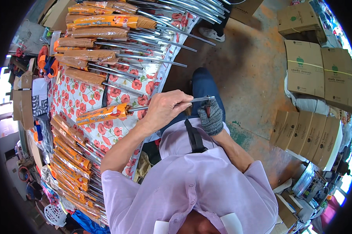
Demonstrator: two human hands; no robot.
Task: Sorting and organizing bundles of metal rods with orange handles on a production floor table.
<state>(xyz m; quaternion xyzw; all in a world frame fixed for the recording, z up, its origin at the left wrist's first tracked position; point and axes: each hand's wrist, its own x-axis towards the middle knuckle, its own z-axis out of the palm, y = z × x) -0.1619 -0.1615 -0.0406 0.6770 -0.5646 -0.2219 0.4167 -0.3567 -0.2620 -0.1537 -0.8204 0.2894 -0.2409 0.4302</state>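
My bare left hand (169, 106) is closed around a thin shiny metal tube (139, 109). The tube's left end runs into an orange printed plastic sleeve (102, 114) lying over the flowered tablecloth (82, 95). On my right hand (213, 117) is a grey knitted glove. Its fingers are closed on a small tool with a reddish-brown handle (208, 111), held against the tube's right end. The tool's working end is too small to make out. Both hands are above my lap.
Wrapped brown bundles with metal tubes (94, 56) lie in rows on the table's far side. A second stack of orange-wrapped bundles (72, 158) is at the near left. Cardboard cartons (305, 66) stand on the right. A shoe (212, 34) shows beyond the table edge.
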